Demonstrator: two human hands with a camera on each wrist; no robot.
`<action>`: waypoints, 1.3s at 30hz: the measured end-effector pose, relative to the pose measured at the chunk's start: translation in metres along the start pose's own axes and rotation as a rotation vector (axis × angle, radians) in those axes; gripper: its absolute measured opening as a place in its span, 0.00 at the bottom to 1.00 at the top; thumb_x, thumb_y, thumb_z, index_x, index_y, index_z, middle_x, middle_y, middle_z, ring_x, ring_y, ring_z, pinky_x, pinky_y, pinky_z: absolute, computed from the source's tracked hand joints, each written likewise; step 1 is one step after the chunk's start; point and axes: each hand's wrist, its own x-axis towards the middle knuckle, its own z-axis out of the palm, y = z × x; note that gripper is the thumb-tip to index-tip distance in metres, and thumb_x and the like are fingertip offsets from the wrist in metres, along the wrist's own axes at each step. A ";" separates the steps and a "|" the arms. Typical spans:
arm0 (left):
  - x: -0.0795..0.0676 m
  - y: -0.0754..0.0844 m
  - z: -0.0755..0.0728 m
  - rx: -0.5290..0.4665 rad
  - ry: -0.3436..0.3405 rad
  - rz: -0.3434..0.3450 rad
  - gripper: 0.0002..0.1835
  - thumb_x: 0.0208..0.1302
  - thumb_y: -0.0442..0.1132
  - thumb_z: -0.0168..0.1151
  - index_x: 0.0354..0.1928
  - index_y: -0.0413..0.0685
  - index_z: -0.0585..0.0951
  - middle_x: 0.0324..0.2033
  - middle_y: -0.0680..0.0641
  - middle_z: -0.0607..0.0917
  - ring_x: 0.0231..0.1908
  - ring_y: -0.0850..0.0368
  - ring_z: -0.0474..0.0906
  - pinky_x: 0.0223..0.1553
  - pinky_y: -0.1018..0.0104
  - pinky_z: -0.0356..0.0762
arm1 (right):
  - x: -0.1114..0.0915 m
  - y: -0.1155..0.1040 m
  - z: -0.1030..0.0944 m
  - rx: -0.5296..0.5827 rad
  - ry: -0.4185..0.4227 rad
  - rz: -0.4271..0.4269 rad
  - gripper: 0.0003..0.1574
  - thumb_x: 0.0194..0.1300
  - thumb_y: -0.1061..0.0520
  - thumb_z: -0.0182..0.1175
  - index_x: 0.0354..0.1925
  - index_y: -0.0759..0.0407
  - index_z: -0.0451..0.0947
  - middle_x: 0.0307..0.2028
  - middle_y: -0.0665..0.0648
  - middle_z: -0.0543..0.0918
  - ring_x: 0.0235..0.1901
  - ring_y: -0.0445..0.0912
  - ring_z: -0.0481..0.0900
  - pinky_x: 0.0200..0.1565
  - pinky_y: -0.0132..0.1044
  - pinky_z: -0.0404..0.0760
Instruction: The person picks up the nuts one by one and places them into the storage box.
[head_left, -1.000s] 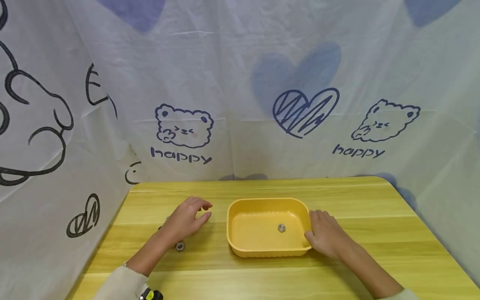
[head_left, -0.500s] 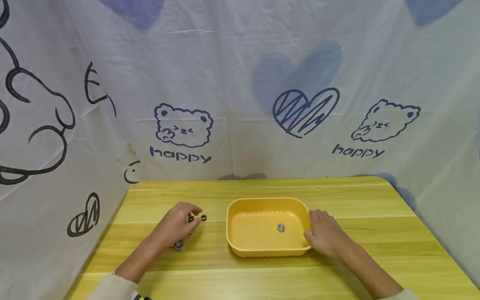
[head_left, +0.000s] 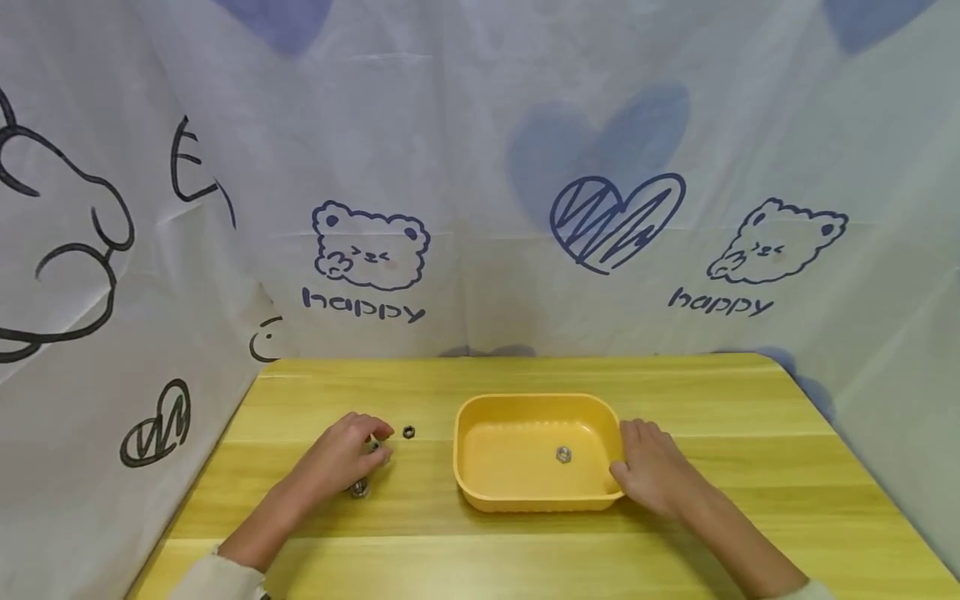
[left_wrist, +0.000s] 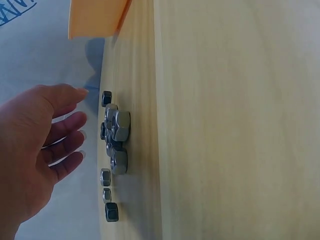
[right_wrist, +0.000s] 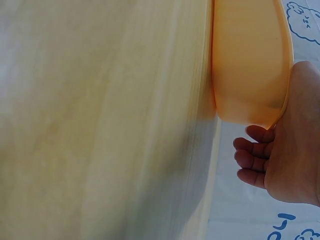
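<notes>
My left hand (head_left: 337, 454) hovers over a group of hex nuts on the left of the table, its fingers loosely curved. In the left wrist view nothing sits between thumb and fingers; several steel nuts (left_wrist: 122, 126) and dark nuts (left_wrist: 112, 212) lie in a cluster beside the fingertips. One small black nut (head_left: 408, 432) lies just beyond the hand, towards the tray. With my right hand (head_left: 654, 467) I grip the right rim of a yellow plastic tray (head_left: 536, 505), thumb at the inner side. A single silver nut (head_left: 563, 454) rests on the tray floor.
The wood-grain table (head_left: 420, 567) ends at a white cloth backdrop (head_left: 480, 300) printed with bears and hearts. More of this cloth (head_left: 90, 467) hangs along the left side.
My left hand has moved left, from beside the tray to over the nut cluster, uncovering the small black nut. The right hand stays on the tray rim.
</notes>
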 end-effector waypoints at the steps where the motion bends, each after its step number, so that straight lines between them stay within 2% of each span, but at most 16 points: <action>1: 0.001 -0.001 0.000 0.002 -0.001 0.002 0.12 0.65 0.40 0.72 0.48 0.45 0.88 0.42 0.50 0.90 0.45 0.56 0.81 0.48 0.54 0.82 | 0.001 0.000 0.000 0.000 0.008 -0.001 0.33 0.69 0.53 0.52 0.63 0.76 0.67 0.53 0.69 0.77 0.52 0.59 0.73 0.57 0.59 0.72; 8: 0.003 -0.005 0.001 -0.003 -0.033 -0.008 0.13 0.64 0.40 0.73 0.48 0.44 0.88 0.40 0.51 0.89 0.43 0.56 0.80 0.47 0.55 0.82 | 0.002 0.001 0.000 -0.016 -0.006 0.006 0.33 0.70 0.53 0.51 0.64 0.75 0.67 0.52 0.67 0.77 0.50 0.57 0.72 0.54 0.56 0.72; 14: 0.001 -0.005 0.002 -0.004 -0.035 -0.047 0.14 0.63 0.41 0.74 0.49 0.45 0.88 0.39 0.52 0.89 0.42 0.58 0.80 0.47 0.57 0.83 | 0.001 0.000 -0.002 -0.014 0.005 0.003 0.31 0.70 0.53 0.51 0.62 0.75 0.68 0.49 0.65 0.77 0.48 0.56 0.72 0.52 0.55 0.71; 18: 0.000 -0.007 0.004 0.010 -0.043 -0.073 0.13 0.63 0.42 0.75 0.47 0.46 0.89 0.38 0.54 0.89 0.42 0.60 0.79 0.47 0.58 0.83 | 0.000 -0.001 -0.002 -0.009 0.009 0.001 0.32 0.70 0.54 0.51 0.63 0.76 0.67 0.50 0.67 0.77 0.49 0.57 0.72 0.54 0.57 0.72; 24: 0.000 -0.011 0.008 0.043 -0.048 -0.071 0.11 0.62 0.42 0.75 0.44 0.48 0.89 0.35 0.55 0.89 0.40 0.61 0.78 0.45 0.59 0.82 | -0.001 -0.002 -0.003 -0.003 0.002 -0.002 0.34 0.71 0.54 0.50 0.65 0.77 0.65 0.54 0.69 0.77 0.52 0.58 0.72 0.57 0.59 0.71; 29: 0.000 -0.012 0.009 0.052 -0.048 -0.067 0.09 0.61 0.42 0.76 0.42 0.49 0.90 0.34 0.55 0.89 0.42 0.57 0.80 0.48 0.55 0.83 | -0.001 -0.002 -0.005 -0.001 0.010 -0.005 0.32 0.70 0.54 0.51 0.64 0.76 0.67 0.51 0.66 0.77 0.49 0.56 0.71 0.56 0.57 0.71; 39: 0.002 -0.015 0.012 0.020 -0.073 -0.082 0.11 0.62 0.43 0.75 0.43 0.46 0.91 0.36 0.51 0.90 0.45 0.53 0.82 0.52 0.49 0.82 | -0.001 -0.002 -0.004 0.021 -0.004 0.007 0.35 0.71 0.54 0.50 0.67 0.78 0.65 0.56 0.70 0.77 0.55 0.60 0.73 0.60 0.61 0.71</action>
